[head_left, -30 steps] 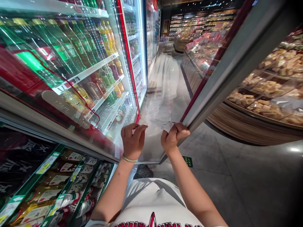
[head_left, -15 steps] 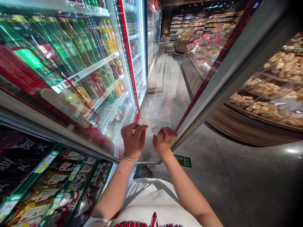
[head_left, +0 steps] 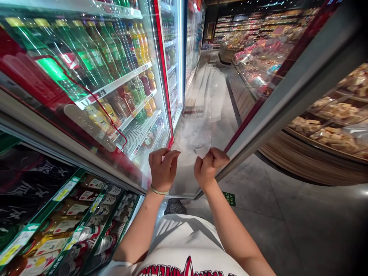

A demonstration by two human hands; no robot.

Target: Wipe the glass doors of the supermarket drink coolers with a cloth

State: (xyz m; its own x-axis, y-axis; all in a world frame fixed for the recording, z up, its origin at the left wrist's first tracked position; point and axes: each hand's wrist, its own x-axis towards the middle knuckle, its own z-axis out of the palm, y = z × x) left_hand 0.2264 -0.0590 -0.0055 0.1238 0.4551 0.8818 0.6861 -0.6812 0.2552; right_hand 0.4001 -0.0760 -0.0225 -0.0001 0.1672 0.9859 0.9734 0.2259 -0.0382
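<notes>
Both hands up in front of an open glass fridge door [head_left: 195, 126], held at chest height. Right hand [head_left: 209, 168] is curled into a fist, clamped on a small crumpled white cloth [head_left: 202, 151] that pokes out above the knuckles, pressed vs. the glass near the door's grey frame edge [head_left: 276, 111]. Left hand [head_left: 163, 168] is just beside it, fingers bent and bunched together, nothing seen in it; thin green band on the wrist [head_left: 159, 190]. Can't tell if left fingertips touch the glass. Behind the door: shelves w/ green and orange drink bottles [head_left: 94, 57]. Lower left, racks of bottles w/ price tags [head_left: 66, 230]. Right side: deli display cases [head_left: 333, 122]. Grey tile floor [head_left: 301, 222] below.
</notes>
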